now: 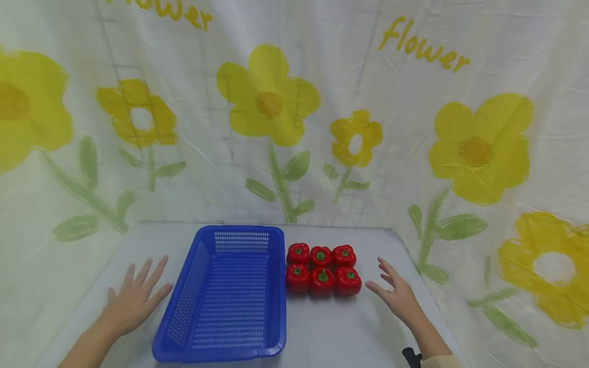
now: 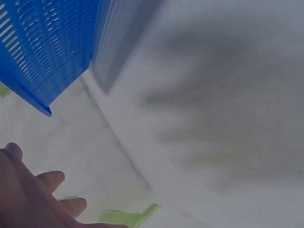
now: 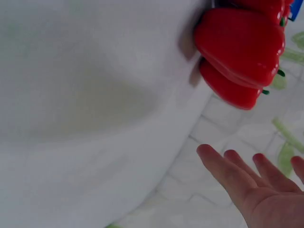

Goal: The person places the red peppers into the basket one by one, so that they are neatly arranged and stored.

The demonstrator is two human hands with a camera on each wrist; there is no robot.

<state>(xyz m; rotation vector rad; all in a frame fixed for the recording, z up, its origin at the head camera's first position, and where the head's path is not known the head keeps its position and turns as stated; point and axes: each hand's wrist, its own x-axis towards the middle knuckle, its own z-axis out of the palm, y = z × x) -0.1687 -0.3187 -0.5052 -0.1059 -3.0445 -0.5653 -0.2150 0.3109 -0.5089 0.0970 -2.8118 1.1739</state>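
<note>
My left hand (image 1: 133, 301), fingers spread, is at the left of a blue plastic basket (image 1: 279, 317) and grips nothing. The left wrist view shows its fingers apart from the slotted basket wall (image 2: 52, 42). To the basket's right stand several red bell peppers (image 1: 347, 282) with green stems, in two rows close together. Right of them is my right hand (image 1: 399, 297), thumb and fingers apart and nothing between them. In the right wrist view its fingers (image 3: 230, 173) are a short way from the nearest pepper (image 3: 240, 45).
Basket and peppers stand on a white table (image 1: 322, 332). Behind and at both sides hangs a pale curtain (image 1: 198, 128) printed with yellow flowers. A small black object (image 1: 411, 356) shows beside the right wrist, near a light sleeve (image 1: 442, 362).
</note>
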